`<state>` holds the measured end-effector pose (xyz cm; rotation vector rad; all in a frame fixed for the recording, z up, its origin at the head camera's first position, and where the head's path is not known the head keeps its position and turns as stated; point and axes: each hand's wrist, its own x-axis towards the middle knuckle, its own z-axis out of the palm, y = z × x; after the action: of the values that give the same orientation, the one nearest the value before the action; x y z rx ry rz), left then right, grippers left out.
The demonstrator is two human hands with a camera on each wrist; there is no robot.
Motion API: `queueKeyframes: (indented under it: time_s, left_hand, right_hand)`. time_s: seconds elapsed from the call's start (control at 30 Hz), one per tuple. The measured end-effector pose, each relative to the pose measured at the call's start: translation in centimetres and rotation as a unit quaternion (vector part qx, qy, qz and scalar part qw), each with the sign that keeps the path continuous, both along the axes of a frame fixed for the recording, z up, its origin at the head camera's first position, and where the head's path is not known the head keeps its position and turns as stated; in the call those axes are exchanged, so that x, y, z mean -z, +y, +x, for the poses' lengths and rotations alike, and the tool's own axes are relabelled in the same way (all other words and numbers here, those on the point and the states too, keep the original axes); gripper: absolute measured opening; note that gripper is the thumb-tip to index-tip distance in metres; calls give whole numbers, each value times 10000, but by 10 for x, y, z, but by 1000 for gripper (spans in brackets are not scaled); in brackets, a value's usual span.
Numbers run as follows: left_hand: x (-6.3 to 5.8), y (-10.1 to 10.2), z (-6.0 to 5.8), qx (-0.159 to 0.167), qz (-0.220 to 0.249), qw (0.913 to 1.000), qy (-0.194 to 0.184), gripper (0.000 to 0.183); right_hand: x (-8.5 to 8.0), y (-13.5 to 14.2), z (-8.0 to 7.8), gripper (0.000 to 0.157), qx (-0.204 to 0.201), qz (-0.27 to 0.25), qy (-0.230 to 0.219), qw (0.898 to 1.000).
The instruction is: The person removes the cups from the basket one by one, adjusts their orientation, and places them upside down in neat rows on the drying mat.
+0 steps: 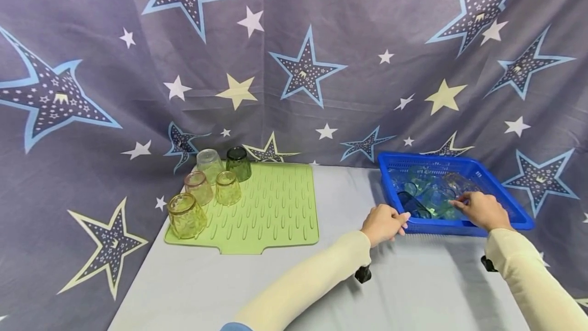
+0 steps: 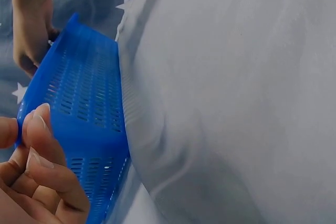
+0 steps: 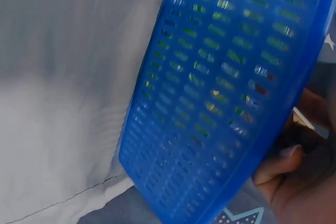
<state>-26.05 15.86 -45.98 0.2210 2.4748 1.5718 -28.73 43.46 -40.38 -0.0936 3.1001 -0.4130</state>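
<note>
In the head view, my left hand [image 1: 382,223] grips the near left corner of a blue plastic basket [image 1: 464,229]. The left wrist view shows thumb and fingers of the left hand [image 2: 44,174] pinching its rim. My right hand [image 1: 484,211] reaches over the near side into the basket, fingertips on a greenish drinking glass [image 1: 445,212]. Seen from the right wrist, the right hand [image 3: 299,177] has curled fingers at a pale glass edge [image 3: 304,118], partly hidden by the basket wall. Several more glasses lie in the basket, among them a dark blue glass [image 1: 411,203].
A green drying mat [image 1: 275,203] lies at the left of the white-covered table [image 1: 349,198]. Along its left side stand a yellow glass [image 1: 187,216], a smaller yellow glass [image 1: 228,189], a pink glass [image 1: 199,189], a clear glass [image 1: 210,165] and a dark green glass [image 1: 239,164]. A star-patterned curtain [image 1: 363,24] hangs behind.
</note>
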Motion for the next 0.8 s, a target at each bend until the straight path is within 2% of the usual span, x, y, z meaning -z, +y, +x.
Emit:
queueKeyframes:
  time_s: [0.2,0.33,0.53,0.67,0.8]
  left_hand:
    - [0,0,-1,29,-63,10000,-44,38]
    - [-4,-3,2,43,-78,9999,-45,38]
    - [-3,-2,0,59,-133,9999,27,38]
    - [-2,-1,0,43,-179,9998,-25,38]
    - [-3,-2,0,69,-122,9999,-69,38]
  right_hand:
    - [4,-12,-4,15,-450,109,296,9985]
    - [2,-16,-7,15,-873,108,255,9958]
    - [0,-14,-9,10,-1294,73,44,9916]
    - [4,-14,-7,3,-1300,81,62,9915]
    - [7,-16,-5,3,-1362,234,377,9897]
